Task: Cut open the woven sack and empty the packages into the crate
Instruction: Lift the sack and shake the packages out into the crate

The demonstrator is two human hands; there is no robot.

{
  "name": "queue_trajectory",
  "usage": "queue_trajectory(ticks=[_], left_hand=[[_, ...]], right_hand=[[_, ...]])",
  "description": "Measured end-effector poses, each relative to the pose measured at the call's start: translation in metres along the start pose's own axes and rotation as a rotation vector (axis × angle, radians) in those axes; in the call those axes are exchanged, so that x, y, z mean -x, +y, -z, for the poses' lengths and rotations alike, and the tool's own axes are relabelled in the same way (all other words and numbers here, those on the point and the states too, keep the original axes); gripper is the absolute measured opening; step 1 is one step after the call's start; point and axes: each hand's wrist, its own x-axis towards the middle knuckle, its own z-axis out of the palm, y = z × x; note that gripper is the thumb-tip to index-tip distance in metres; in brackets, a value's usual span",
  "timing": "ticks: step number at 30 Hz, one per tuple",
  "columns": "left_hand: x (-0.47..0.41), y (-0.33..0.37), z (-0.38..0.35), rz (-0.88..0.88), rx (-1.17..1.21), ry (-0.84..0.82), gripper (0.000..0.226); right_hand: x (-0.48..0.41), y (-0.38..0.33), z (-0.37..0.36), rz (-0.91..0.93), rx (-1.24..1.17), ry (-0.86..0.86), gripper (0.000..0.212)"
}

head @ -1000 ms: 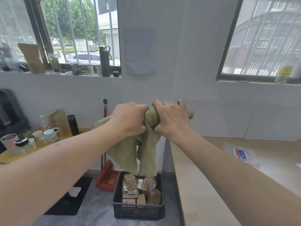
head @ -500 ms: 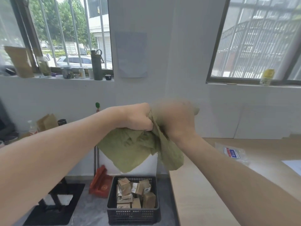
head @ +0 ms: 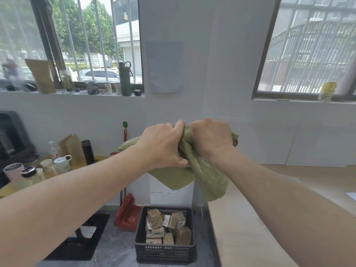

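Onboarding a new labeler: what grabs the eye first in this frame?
Two bare hands, left hand and right hand, bunching a limp green woven sack at centre frame. Directly below on the floor, a black crate holds brown packages.

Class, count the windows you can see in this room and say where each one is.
2. One barred window is at upper left above a cluttered sill; the other window is at upper right. More may lie outside the view.
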Motion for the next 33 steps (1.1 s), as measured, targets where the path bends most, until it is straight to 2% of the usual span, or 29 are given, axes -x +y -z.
queue_trajectory(ticks=[3,5,8,11,13,15,17,19,22,25,27,29,33], left_hand=[[0.005,0.000,0.002,0.086,-0.053,0.026,0.063],[0.006,-0.001,0.003,0.111,-0.121,0.026,0.051],[0.007,-0.003,0.007,0.081,-0.162,0.012,0.030],[0.007,-0.003,0.012,0.035,-0.133,-0.033,0.023],[0.005,-0.003,0.015,0.056,-0.057,-0.068,0.021],[0.001,-0.007,0.018,0.119,0.050,-0.113,0.019],[-0.005,-0.014,0.020,0.186,0.154,-0.160,0.017],[-0.012,-0.017,0.021,0.222,0.329,-0.239,0.023],[-0.022,-0.011,0.023,0.248,0.588,-0.348,0.027],[-0.027,-0.006,0.026,0.318,0.705,-0.442,0.019],[-0.026,-0.006,0.031,0.333,0.712,-0.528,0.018],[-0.023,-0.005,0.037,0.324,0.680,-0.598,0.032],[-0.020,-0.007,0.048,0.216,0.542,-0.616,0.035]], right_hand=[[0.002,-0.009,0.005,0.022,-0.005,0.011,0.017],[0.004,-0.012,0.007,0.027,-0.020,0.005,0.017],[0.007,-0.013,0.009,0.064,-0.034,0.000,0.013],[0.009,-0.007,0.006,0.141,-0.015,0.015,0.016],[0.010,-0.002,0.002,0.215,0.003,0.066,0.030],[0.013,0.004,-0.006,0.265,0.041,0.082,0.058],[0.017,0.006,-0.014,0.256,0.059,0.136,0.081],[0.020,0.004,-0.022,0.203,0.078,0.193,0.089],[0.021,0.003,-0.028,0.100,0.072,0.304,0.080],[0.022,0.003,-0.025,0.057,0.066,0.395,0.054],[0.023,0.004,-0.024,0.058,0.057,0.435,0.043],[0.022,0.004,-0.025,0.068,0.074,0.457,0.035],[0.021,0.001,-0.023,0.072,0.115,0.472,0.030]])
